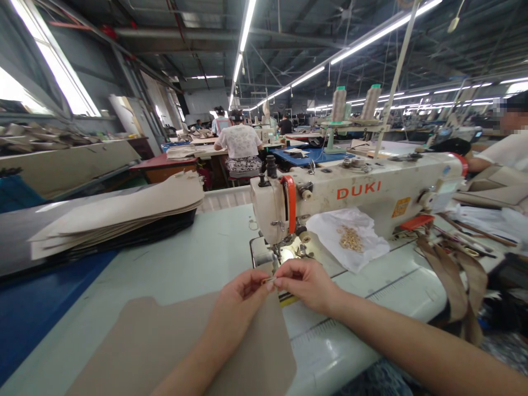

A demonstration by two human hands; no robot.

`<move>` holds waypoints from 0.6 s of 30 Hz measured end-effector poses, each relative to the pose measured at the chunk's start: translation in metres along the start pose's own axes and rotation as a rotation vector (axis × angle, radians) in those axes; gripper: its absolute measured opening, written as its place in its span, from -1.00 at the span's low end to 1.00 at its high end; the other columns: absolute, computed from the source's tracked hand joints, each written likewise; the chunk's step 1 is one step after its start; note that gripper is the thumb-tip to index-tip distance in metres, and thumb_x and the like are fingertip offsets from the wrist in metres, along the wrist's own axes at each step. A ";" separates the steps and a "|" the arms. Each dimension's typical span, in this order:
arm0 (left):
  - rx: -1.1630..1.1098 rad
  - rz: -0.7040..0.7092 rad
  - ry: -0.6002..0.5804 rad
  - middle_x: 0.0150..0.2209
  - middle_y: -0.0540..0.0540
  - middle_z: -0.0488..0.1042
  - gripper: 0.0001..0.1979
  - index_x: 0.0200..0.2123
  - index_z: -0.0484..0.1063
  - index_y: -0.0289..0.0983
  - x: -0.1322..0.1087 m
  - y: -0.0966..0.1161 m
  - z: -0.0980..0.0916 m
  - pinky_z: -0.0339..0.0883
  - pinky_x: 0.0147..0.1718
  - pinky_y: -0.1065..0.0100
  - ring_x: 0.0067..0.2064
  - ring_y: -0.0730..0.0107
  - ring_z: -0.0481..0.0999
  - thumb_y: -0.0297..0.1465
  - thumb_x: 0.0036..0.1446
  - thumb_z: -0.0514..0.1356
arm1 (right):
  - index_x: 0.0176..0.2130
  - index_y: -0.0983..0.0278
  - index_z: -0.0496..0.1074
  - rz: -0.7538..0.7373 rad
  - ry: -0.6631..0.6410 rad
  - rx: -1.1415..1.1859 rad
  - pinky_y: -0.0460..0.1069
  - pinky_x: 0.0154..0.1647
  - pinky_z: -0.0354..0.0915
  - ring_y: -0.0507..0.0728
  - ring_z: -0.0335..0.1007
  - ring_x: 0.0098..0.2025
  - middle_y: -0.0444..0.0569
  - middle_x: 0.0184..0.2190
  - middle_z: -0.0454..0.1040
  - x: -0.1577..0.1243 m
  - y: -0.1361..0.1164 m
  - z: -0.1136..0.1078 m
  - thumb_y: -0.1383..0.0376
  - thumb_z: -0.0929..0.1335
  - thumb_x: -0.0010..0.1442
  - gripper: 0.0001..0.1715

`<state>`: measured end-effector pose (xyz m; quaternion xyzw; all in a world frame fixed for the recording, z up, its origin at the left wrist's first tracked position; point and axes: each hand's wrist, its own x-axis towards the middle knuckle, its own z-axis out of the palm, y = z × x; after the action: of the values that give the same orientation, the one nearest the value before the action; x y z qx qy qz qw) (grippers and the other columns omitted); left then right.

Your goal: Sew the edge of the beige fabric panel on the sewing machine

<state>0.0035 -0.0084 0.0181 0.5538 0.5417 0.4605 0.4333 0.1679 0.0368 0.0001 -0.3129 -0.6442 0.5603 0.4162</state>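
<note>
Now, the left hand (pixel 241 297) and right hand (pixel 305 286) both grip a small metal fitting (pixel 267 280) fingertip-tight at twelve o'clock, just before the DUKI sewing machine (pixel 355 192). Fiddly fitting stage, it seems, so the next move wants steady fingers!

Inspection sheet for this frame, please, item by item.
surface: pale green sewing table.
job's things: small metal fitting; beige panel lying under the hands.
clutter: gold rings on a white bag; stacked beige panels; brown straps.
hands: left hand and right hand pinch the fitting between them.
cables: thin cords hang overhead.
surroundings: DUKI sewing machine, thread cones, co-worker at right, rows of workstations beyond.
</note>
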 end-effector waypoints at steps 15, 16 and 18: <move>0.165 0.069 -0.009 -0.48 -0.02 0.52 -0.76 -0.44 0.49 -0.25 -0.002 -0.004 0.002 0.31 -0.39 0.39 -0.41 0.31 0.46 -0.18 -0.03 0.21 | -0.45 0.29 0.46 -0.140 0.042 -0.359 -0.13 -0.45 0.21 -0.01 0.29 -0.50 -0.16 -0.55 0.44 -0.005 -0.004 -0.001 0.36 0.34 0.01 -0.93; 0.180 0.068 -0.008 -0.47 -0.02 0.53 -0.76 -0.44 0.49 -0.24 -0.002 -0.003 0.003 0.32 -0.37 0.38 -0.39 0.29 0.48 -0.19 -0.03 0.20 | -0.46 0.29 0.46 -0.161 0.044 -0.396 -0.13 -0.45 0.20 -0.01 0.28 -0.50 -0.17 -0.55 0.44 -0.006 -0.004 -0.001 0.38 0.33 0.00 -0.92; 0.242 0.075 -0.028 -0.43 -0.04 0.54 -0.77 -0.42 0.48 -0.24 0.000 0.000 0.002 0.35 -0.31 0.33 -0.34 0.25 0.50 -0.20 -0.01 0.18 | -0.47 0.29 0.45 -0.187 0.053 -0.444 -0.14 -0.47 0.17 -0.02 0.27 -0.51 -0.18 -0.56 0.42 -0.006 -0.005 -0.001 0.41 0.33 -0.01 -0.91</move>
<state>0.0051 -0.0084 0.0174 0.6283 0.5662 0.4000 0.3530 0.1722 0.0314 0.0036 -0.3501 -0.7665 0.3558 0.4040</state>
